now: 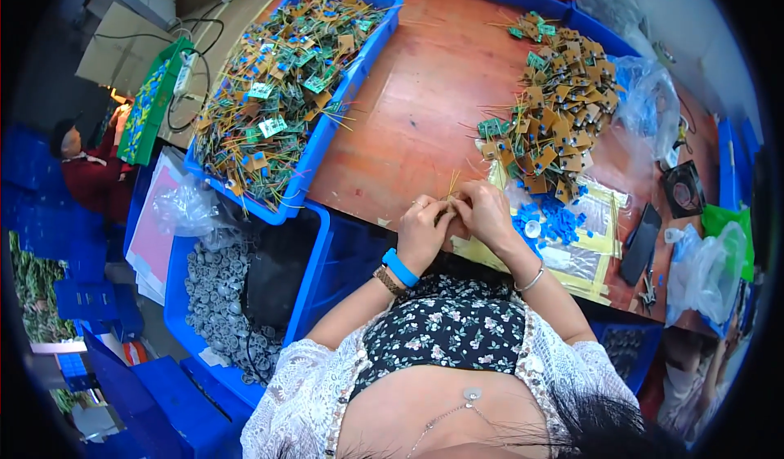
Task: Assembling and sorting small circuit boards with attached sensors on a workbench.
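As the left hand point(423, 232) and right hand point(485, 216) clamp their grip on yellow wires point(453, 184), heaped boards point(562, 114) suggest much is left; what's done is unclear.

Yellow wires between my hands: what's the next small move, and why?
Perhaps steady the yellow wires with the left hand so the right hand can ease off. Both hands meet at the wires' base, and loose blue pieces lie just beyond the right hand, seemingly easy to reach. The hands hide what the wires join, so this is tentative.
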`<state>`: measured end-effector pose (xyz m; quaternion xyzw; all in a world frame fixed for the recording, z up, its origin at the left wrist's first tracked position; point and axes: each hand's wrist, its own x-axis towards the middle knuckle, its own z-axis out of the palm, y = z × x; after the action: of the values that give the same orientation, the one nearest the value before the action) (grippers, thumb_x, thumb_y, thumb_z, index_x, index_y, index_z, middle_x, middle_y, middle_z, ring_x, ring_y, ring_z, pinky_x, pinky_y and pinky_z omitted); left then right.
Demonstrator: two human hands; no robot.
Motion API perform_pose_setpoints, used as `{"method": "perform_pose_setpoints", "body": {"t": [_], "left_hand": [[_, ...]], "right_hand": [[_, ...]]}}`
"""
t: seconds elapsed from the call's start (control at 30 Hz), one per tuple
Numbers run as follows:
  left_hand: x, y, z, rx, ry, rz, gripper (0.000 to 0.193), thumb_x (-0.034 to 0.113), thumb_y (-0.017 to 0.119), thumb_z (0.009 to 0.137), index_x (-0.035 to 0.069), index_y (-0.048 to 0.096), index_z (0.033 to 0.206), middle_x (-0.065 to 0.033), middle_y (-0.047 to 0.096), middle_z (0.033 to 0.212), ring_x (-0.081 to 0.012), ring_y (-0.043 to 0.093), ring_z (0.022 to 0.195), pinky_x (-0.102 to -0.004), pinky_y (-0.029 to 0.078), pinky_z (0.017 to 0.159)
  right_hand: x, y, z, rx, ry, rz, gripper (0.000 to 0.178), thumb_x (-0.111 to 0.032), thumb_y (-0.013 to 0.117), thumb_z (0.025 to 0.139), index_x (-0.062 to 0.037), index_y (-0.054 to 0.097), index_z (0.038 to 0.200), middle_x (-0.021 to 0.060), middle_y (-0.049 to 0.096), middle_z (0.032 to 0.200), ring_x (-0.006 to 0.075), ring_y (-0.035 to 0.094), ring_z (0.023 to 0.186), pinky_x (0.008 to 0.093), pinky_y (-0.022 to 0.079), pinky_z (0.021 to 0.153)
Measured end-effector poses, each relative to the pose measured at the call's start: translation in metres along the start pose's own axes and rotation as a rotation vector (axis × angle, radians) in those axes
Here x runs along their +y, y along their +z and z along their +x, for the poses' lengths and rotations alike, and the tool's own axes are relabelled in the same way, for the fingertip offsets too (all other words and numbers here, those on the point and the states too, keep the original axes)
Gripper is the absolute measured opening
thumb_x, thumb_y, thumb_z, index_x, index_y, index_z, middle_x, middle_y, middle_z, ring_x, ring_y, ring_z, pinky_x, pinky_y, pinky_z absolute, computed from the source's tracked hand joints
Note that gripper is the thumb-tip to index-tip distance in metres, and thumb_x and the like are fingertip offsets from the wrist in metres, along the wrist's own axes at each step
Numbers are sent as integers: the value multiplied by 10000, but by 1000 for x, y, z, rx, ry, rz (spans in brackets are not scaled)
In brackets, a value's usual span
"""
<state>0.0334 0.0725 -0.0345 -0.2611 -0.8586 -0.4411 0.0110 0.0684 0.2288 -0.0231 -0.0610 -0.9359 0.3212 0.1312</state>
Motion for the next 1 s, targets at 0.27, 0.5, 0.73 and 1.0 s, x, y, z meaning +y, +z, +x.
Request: {"method": "perform_pose_setpoints", "body": {"t": [0.27, 0.5, 0.73, 1.0], "left_hand": [[8, -140, 147, 347, 257, -20, 140, 119, 748, 859, 12, 749, 950, -135, 727, 896, -265, 696, 847, -362, 539, 769], [-53, -214, 249, -101, 55, 1141, 800, 498, 771, 805, 245, 464, 1499, -215, 295, 1608, -436, 238, 1489, -719, 218, 1130], [-90, -202, 248, -85, 143, 1389, 761, 315, 714, 852, 327, 387, 1539, -130, 377, 1588, -383, 341, 1452, -732, 218, 1114], [-141, -224, 362, 97, -147, 1300, 543, 454, 572, 986, 406, 400, 1498, -85, 538, 1466, -320, 552, 1291, -735, 301, 1052]], "right_hand": [[-9, -6, -45, 143, -116, -8, 266, -126, 758, 804, -33, 687, 1043, 119, 643, 962, 311, 611, 903, 416, 500, 789], [-10, -4, -51, 92, -199, -70, 348, -110, 755, 786, -35, 674, 1116, 117, 605, 1061, 319, 578, 995, 422, 480, 868], [-6, 1, -63, 58, -211, -165, 410, -128, 716, 843, -24, 639, 1232, 147, 584, 1191, 340, 553, 1127, 449, 441, 957], [-11, 7, -56, 21, -192, -224, 399, -116, 710, 844, -11, 646, 1223, 158, 580, 1156, 355, 553, 1107, 463, 436, 953]]}}
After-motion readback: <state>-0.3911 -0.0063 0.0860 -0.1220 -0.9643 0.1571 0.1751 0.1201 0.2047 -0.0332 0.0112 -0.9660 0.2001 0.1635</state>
